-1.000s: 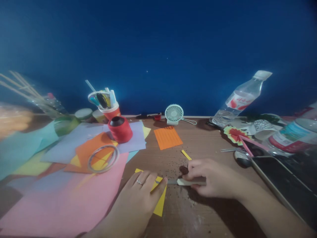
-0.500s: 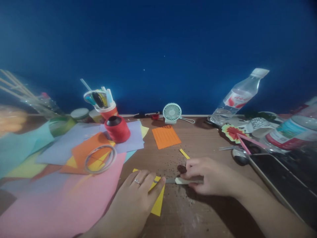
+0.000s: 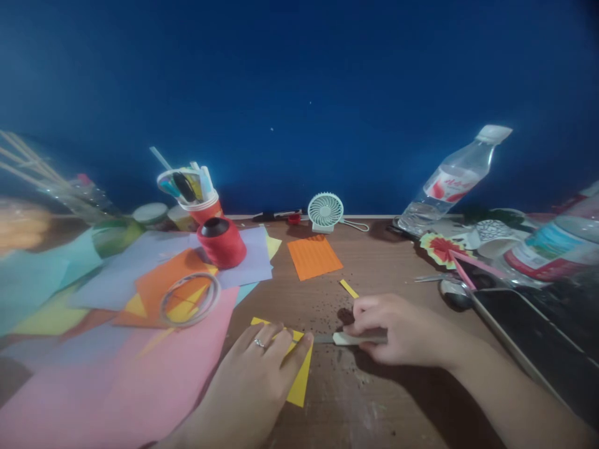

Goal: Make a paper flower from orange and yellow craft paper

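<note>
My left hand (image 3: 262, 368), with a ring on one finger, lies flat over a sheet of yellow paper (image 3: 298, 386) and presses it to the table. My fingers cover much of the paper's upper part. In my right hand (image 3: 390, 330) is a knife (image 3: 344, 339) with a white handle, held low and level. Its thin grey blade points left and reaches the paper beside my left thumb; the tip is hidden by my hand. Just beyond my right fingers are a narrow yellow paper strip (image 3: 349, 289) and a dark brown lump (image 3: 345, 315).
Dark crumbs dot the table. Ahead lie a pleated orange sheet (image 3: 314, 257) and a small fan (image 3: 325, 212). Coloured papers (image 3: 187, 374), a tape roll (image 3: 213, 299), a red thread spool (image 3: 229, 246) and a pen cup (image 3: 208, 206) fill the left. Bottles (image 3: 452, 181) and a phone (image 3: 524, 330) occupy the right.
My right hand and the knife have shifted very slightly to the right. The left hand stays on the yellow paper.
</note>
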Available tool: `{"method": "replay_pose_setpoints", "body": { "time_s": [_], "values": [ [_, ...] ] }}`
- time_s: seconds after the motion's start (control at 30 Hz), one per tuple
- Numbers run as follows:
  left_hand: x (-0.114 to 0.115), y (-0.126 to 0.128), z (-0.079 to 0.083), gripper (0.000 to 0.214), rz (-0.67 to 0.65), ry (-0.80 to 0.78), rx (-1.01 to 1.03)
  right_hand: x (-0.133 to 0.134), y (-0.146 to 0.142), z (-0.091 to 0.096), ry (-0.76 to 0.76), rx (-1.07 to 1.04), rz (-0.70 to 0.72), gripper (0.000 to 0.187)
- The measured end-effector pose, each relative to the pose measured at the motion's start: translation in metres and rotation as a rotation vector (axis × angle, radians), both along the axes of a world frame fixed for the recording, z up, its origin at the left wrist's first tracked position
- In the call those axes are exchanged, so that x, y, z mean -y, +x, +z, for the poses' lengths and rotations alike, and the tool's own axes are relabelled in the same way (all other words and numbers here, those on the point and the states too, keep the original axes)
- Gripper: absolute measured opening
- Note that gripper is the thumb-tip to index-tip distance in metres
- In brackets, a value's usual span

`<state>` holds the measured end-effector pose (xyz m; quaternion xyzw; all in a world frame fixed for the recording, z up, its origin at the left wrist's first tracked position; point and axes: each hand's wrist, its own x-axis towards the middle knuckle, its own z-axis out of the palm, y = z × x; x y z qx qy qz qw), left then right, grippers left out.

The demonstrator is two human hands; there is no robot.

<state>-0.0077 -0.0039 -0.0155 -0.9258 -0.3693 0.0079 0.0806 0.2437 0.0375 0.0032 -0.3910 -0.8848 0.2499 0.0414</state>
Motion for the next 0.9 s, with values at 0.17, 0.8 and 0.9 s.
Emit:
{"method": "replay_pose_setpoints", "body": {
  "time_s": [0.17,0.8,0.9],
  "values": [
    [0.0003,0.0001,-0.0019,0.046,-0.02,0.056,0.018,-0.0006,0.0031,-0.0001,0.005,-0.011,-0.013,0.022],
    [-0.0001,-0.0023,-0.002,0.049,-0.008,-0.056,0.027,-0.0011,-0.0001,-0.0032,0.029,-0.002,-0.002,0.024],
    [-0.0005,-0.0026,-0.0008,0.048,-0.005,-0.07,0.022,-0.0017,-0.0024,-0.0026,0.031,-0.005,0.003,0.026]
  ]
}}
